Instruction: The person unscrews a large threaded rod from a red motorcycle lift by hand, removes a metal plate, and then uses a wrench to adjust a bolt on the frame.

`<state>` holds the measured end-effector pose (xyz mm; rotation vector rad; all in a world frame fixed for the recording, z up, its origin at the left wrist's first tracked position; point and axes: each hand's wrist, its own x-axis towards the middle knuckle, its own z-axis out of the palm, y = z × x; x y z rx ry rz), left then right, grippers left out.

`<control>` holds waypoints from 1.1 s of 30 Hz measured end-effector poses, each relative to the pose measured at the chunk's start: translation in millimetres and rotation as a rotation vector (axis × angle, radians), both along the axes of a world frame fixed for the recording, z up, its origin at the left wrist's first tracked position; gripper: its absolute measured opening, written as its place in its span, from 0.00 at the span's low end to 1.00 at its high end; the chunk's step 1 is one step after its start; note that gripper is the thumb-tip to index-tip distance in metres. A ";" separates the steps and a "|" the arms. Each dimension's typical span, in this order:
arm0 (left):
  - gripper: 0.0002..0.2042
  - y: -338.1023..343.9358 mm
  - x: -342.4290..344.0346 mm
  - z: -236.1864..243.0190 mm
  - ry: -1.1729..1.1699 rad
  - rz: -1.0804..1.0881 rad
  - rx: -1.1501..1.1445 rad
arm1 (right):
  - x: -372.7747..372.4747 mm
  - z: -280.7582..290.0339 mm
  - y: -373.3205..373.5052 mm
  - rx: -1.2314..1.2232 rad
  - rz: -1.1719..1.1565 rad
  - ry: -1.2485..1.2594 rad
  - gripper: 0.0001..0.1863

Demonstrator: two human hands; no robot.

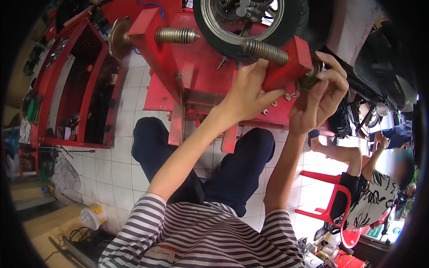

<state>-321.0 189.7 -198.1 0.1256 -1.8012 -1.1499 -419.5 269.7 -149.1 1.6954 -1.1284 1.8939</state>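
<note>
My left hand grips the red steel bracket at the right, its fingers reaching under the threaded bolt that pokes leftward through it. My right hand has its fingers curled on the round metal knob at that bolt's outer end, partly hiding it. A second red upright on the left carries a similar threaded bolt with a large knob. Just behind, a motorcycle wheel rests above the red stand, where small metal fittings lie.
A red shelving trolley stands left on the tiled floor. A white bucket and cables are at lower left. Dark motorcycle bodywork fills the upper right. At right another person sits by a red plastic chair.
</note>
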 end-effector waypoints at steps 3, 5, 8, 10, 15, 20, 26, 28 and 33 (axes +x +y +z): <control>0.23 4.3 -1.0 -3.1 0.002 0.038 -0.026 | 0.6 -5.1 2.9 -0.001 0.005 -0.023 0.08; 0.22 4.2 -2.9 -6.6 0.006 0.090 -0.096 | 2.5 -2.2 6.0 0.009 -0.012 -0.023 0.08; 0.23 9.4 -1.1 -7.6 -0.007 0.045 0.002 | 7.3 -1.4 8.9 0.019 0.000 -0.049 0.09; 0.23 13.5 -2.1 -6.8 0.028 0.066 0.010 | 9.3 2.4 9.1 0.029 -0.004 -0.068 0.11; 0.21 17.5 -3.7 -6.1 0.051 0.071 0.044 | 15.4 10.8 10.3 0.139 -0.060 -0.168 0.21; 0.15 18.7 -3.1 -6.7 0.032 0.122 0.045 | 16.3 7.1 18.9 0.318 0.012 -0.247 0.27; 0.24 14.2 -15.1 -9.9 0.109 0.218 0.051 | 8.2 -3.6 0.8 0.177 -0.014 -0.045 0.27; 0.23 12.1 -16.4 -9.0 0.130 0.262 0.006 | 7.9 -0.8 -1.3 0.160 -0.038 0.051 0.24; 0.22 11.0 -15.9 -6.8 0.138 0.216 0.060 | 14.4 1.9 1.3 0.194 -0.027 0.000 0.23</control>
